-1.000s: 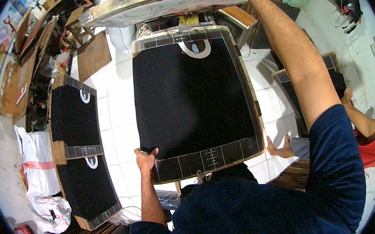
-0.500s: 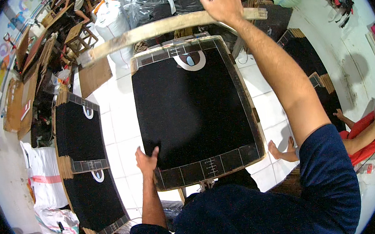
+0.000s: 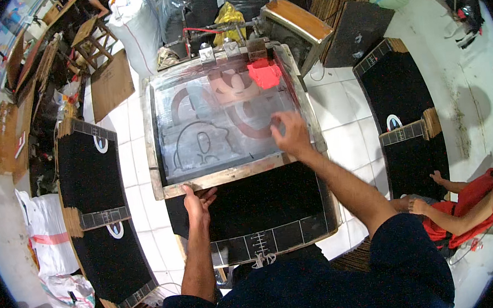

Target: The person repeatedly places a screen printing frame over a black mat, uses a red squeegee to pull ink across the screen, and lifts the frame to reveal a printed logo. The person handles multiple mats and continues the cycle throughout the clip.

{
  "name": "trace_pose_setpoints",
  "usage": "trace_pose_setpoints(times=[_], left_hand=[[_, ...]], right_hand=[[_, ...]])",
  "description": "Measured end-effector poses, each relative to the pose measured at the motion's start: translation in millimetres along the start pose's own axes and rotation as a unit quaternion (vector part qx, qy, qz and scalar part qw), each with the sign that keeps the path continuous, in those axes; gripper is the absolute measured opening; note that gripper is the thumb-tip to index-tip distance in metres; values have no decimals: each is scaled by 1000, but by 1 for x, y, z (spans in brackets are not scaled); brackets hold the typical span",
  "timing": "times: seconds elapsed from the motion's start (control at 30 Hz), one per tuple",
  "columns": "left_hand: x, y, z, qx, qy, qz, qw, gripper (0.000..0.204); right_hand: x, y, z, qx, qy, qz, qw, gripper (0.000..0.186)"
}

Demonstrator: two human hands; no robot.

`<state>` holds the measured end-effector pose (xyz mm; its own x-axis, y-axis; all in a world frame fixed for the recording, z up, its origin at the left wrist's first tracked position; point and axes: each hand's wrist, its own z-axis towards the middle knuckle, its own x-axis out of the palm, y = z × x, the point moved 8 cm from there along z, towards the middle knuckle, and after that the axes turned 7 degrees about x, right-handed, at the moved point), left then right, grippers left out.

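Centrally, a wooden screen-printing frame (image 3: 225, 180) is lying over a black sheet (image 3: 264, 211). Left hand (image 3: 197, 201) is gripping its six-o'clock edge; right hand (image 3: 291, 135), fingers spread, is pressing the mesh at three o'clock.

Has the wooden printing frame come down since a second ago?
Yes. The wooden printing frame has swung down toward the person over the black sheet, covering its upper part.

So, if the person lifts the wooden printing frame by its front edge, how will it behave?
The printing frame probably stays stiff, since its wooden border looks thick. It seems hinged at the far clamps, so it would likely swing up rather than come free. The thin mesh looks fragile; the right hand presses it, the left hand holds the border.
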<state>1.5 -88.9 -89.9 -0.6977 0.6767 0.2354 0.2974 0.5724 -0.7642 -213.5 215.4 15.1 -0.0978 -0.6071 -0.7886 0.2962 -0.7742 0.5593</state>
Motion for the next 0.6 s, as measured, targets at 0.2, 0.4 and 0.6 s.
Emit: trace_pose_setpoints(times=[0.2,0.4,0.6], left_hand=[[2,-21,-12,248,-60,565,785,48],[67,-3,-21,475,-32,675,563,87],[56,10,-11,462,-33,691,554,92]], right_hand=[[37,-58,181,-67,-55,-108,990,66],[84,-49,277,-190,-72,-210,956,73],[93,-63,291,-115,117,-204,965,46]])
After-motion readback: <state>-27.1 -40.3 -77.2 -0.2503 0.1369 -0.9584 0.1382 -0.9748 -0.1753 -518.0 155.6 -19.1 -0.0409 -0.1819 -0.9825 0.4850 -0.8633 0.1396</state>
